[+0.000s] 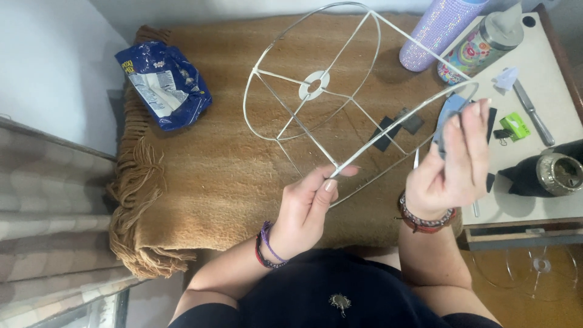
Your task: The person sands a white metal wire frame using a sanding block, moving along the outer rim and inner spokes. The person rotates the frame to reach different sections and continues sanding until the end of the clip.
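Note:
A white wire lampshade frame (pixel 316 85) lies tilted over a brown fringed blanket (pixel 212 176). My left hand (pixel 310 209) pinches the near ring of the frame between thumb and fingers. My right hand (pixel 452 164) is raised at the frame's right side, holding a pale blue piece of material (pixel 449 109) against the wire rim, fingers pressed on it. Two dark grey patches (pixel 398 127) lie on the blanket under the frame.
A blue crinkled snack bag (pixel 164 82) lies at the blanket's far left. On the white side table (pixel 546 85) stand a glittery lilac tumbler (pixel 434 33), a patterned bottle (pixel 480 45), a knife (pixel 533 112), a green clip (pixel 514 126) and a dark cup (pixel 546 175).

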